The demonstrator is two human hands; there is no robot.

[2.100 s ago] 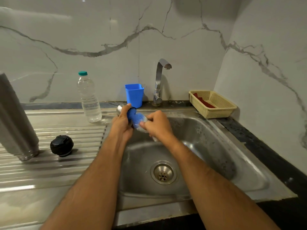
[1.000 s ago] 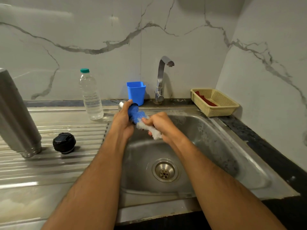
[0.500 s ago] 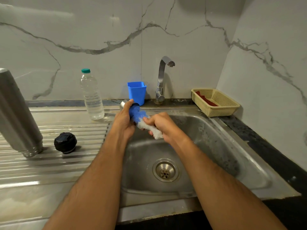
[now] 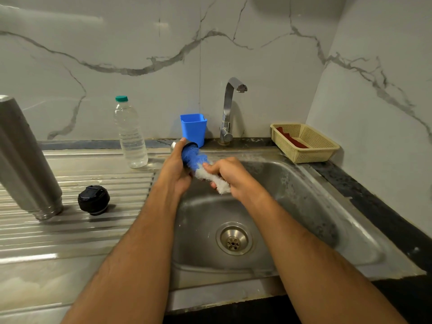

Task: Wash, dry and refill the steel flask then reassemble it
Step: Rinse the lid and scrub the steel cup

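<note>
Left hand [image 4: 174, 170] grips the steel flask cup [image 4: 175, 144] over the sink [image 4: 304, 202]; right hand [image 4: 230, 175] clutches the blue-and-white cloth [image 4: 201, 163] stuffed into it. Flask body [image 4: 25, 160] stands on the drainer. Wet steel could slip from me and clatter down.

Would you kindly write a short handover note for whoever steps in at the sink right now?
Left hand grips the small steel cup over the sink.
Right hand grips the blue-and-white cloth, its blue end at the cup's mouth.
Flask body stands mouth-down on the drainboard, black stopper beside it; water bottle behind, capped.
Left: finish the cup, refill, reassemble.
</note>
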